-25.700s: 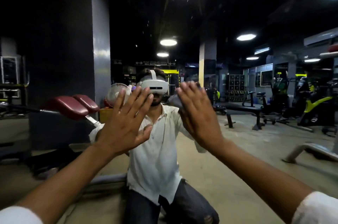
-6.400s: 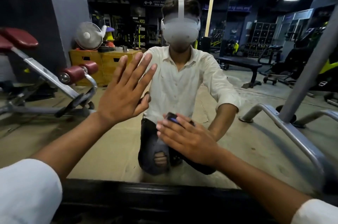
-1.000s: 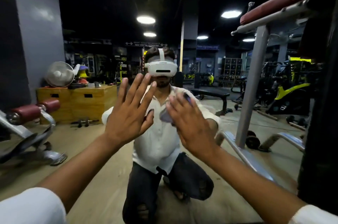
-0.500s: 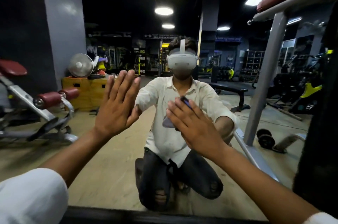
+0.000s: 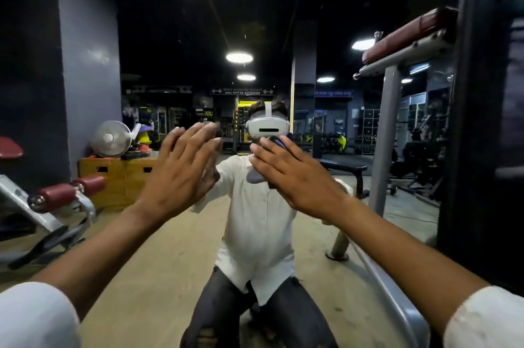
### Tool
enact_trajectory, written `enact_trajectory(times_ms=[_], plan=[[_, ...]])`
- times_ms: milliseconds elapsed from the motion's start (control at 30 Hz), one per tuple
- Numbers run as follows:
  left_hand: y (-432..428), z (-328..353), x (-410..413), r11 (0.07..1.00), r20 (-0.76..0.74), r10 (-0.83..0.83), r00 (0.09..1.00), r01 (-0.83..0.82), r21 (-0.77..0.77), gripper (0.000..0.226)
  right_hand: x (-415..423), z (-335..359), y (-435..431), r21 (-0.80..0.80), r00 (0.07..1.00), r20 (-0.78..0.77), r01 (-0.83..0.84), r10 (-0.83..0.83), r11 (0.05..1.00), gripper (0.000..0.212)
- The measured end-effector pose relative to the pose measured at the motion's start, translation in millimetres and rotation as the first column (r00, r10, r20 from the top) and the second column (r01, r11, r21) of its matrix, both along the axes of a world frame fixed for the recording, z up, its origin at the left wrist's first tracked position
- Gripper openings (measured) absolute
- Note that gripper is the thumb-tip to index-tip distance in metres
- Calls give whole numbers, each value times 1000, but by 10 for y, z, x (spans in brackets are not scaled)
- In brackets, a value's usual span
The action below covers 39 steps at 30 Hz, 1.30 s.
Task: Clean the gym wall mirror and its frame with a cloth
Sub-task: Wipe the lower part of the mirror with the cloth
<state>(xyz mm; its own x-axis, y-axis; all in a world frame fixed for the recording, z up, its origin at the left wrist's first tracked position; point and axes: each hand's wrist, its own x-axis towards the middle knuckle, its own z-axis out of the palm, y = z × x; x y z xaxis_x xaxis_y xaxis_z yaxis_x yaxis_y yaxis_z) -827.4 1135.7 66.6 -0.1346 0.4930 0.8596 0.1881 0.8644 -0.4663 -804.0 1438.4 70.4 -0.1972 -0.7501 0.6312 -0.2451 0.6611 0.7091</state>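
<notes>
The mirror takes your left hand, laid flat with fingers straight, and your right hand, which presses a bluish cloth to the glass. Reflected below both hands you see the tan gym floor. On it stand a wooden box left of your left hand and a black bench right of your right hand.

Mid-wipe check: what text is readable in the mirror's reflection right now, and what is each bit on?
"LOOK": top line of the black-and-yellow poster; its lower lines are too blurred to read.
"WEIGHTS AFTER USE" (likely, small): lower line of the hanging black sign with dumbbell icons; its upper line is unreadable.
The blue banner has lettering, too blurred to read.
</notes>
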Motion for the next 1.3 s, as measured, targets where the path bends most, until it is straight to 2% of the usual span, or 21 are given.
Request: enact_trajectory(times_ms=[33,100,133,200,233,267,300,367,467,533,600,700,767,800,867,967,1033,1100,1200,1267,1300], plan=[[84,127,-14,999,9,21,1000,-20,-36,69,-3,144,60,-23,999,-31,5,-6,1000,70],[229,367,-50,998,23,25,999,-23,-61,76,-29,488,174,-267,995,-97,-10,-17,964,73],[273,468,-68,999,28,9,1000,-8,-54,76,-26,653,215,-435,993,-115,-27,-26,900,73],[327,560,-137,999,27,-29,999,30,-37,76,1,875,212,-705,991,-135,-96,0,703,68],[353,546,-176,998,22,-50,999,50,-25,77,-7,928,155,-776,989,-148,-128,18,617,65],[385,505,-212,998,17,-68,998,68,-9,77,-24,948,62,-811,989,-150,-134,20,570,64],[414,453,-241,996,10,-87,996,87,13,78,-44,931,-59,-818,991,-137,-112,-2,565,64],[441,372,-289,989,-17,-139,990,140,56,79,-90,819,-345,-743,994,-107,-58,-33,667,66],[403,346,-305,954,-41,-265,963,268,136,82,-137,723,-640,-424,998,-44,-65,51,903,65],[379,341,-324,940,-36,-300,953,302,157,82,-130,805,-638,-307,999,-38,-36,25,951,67],[381,331,-357,949,-34,-284,958,286,135,79,-117,895,-538,-418,998,-70,-21,-10,908,68],[405,313,-390,967,-46,-247,968,249,56,76,-83,845,-381,-704,993,-119,-84,0,705,63],[426,233,-419,971,-50,-233,971,229,-75,74,-121,574,-431,-752,991,-132,-101,2,651,68],[439,164,-424,966,-47,-234,971,227,-120,74,-143,375,-469,-735,992,-123,-88,-4,673,72],[496,-73,-400,965,-2,-244,970,242,-105,75,-143,-131,-476,-641,998,-65,-35,-9,766,77],[575,-431,-341,966,47,-249,967,251,-62,77,-20,-748,-240,-365,997,50,71,-57,928,80],[585,-510,-332,966,42,-243,969,246,-77,78,69,-798,-21,-196,991,90,115,-99,974,76],[577,-501,-333,968,21,-234,972,235,-86,78,73,-639,132,-253,992,67,117,-103,960,76],[590,-502,-329,971,0,-223,975,222,-86,78,34,-394,184,-540,996,1,72,-84,839,78],[611,-531,-317,972,1,-225,974,224,-72,80,-5,-475,115,-588,997,-17,54,-79,807,79],[629,-548,-305,972,0,-228,974,228,-59,81,-26,-594,67,-561,996,-12,65,-87,825,80]])
